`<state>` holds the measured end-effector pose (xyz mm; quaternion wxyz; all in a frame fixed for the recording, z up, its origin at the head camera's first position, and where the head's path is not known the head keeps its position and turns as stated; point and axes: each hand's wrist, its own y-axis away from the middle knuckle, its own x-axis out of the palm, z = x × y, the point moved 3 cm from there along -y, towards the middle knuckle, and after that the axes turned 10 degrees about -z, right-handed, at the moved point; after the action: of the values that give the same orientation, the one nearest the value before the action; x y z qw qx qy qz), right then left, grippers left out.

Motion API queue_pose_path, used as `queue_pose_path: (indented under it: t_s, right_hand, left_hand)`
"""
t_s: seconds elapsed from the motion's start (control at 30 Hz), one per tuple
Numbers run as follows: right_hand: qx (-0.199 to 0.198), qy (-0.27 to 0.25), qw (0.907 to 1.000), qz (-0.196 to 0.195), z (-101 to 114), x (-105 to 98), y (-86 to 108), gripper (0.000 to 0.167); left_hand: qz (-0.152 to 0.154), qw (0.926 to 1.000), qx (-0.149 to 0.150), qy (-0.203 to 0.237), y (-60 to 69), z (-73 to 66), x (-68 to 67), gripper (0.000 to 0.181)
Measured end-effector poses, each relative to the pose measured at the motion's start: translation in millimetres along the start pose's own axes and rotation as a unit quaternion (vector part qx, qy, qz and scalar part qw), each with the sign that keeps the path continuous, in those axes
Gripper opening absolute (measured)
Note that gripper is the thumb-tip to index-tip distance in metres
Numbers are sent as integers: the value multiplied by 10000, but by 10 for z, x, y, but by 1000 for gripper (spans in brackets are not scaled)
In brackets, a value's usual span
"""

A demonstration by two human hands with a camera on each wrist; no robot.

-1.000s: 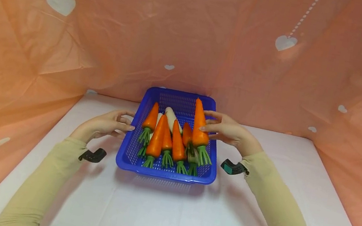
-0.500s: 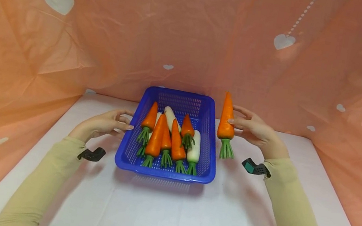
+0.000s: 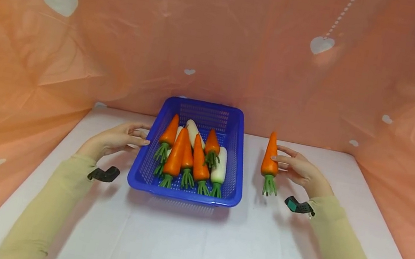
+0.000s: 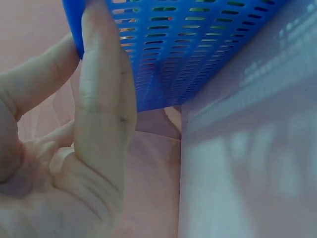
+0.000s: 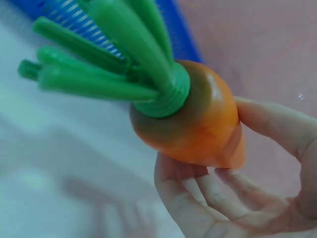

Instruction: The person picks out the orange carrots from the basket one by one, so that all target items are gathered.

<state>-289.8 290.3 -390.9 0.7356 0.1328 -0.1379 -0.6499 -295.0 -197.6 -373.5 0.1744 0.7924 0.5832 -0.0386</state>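
On the right side of the white table, my right hand [image 3: 301,170] holds an orange carrot [image 3: 269,160] with its green stems toward me. In the right wrist view, thumb and fingers grip the carrot's body [image 5: 198,124] from opposite sides. The carrot looks to be just over the tabletop. A blue slotted plastic basket [image 3: 183,195] stands left of it, holding several carrots [image 3: 176,154] and several white radishes [image 3: 220,163]. At the basket's left side, my left hand [image 3: 113,139] pinches the rim [image 4: 74,25] between thumb and fingers.
Orange cloth [image 3: 223,36] printed with pale hearts hangs behind the table and along both sides. The white table [image 3: 180,244] stretches in front of the basket. A black wrist camera [image 3: 104,173] sits under each forearm.
My right hand has carried the carrot out of the basket, over its right side and down toward the table. The left hand stays at the basket's left rim.
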Motion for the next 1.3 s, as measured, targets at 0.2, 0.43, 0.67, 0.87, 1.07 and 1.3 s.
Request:
queue_pose_path:
  t_s: [0.2, 0.43, 0.67, 0.87, 1.07, 1.3]
  right_hand:
    - [-15, 527, 9986, -79, -309, 1, -87, 72]
    - [-135, 948, 9948, -352, -363, 78, -245, 74]
    - [-366, 1437, 9878, -466, -304, 122, -296, 66]
    - [-360, 1702, 9826, -655, -290, 124, -343, 62]
    - [-260, 1864, 9787, -819, -280, 146, -365, 62]
    - [-194, 1923, 9768, -926, -265, 187, -361, 59]
  left_hand:
    - [122, 9995, -19, 307, 23, 43, 11, 65]
    - [56, 9997, -14, 248, 47, 76, 2, 67]
    - [55, 9989, 0, 465, 57, 92, 11, 65]
    - [109, 9984, 18, 547, 46, 75, 31, 65]
    - [133, 9981, -13, 606, 50, 40, 31, 64]
    - [129, 9985, -69, 530, 49, 40, 31, 65]
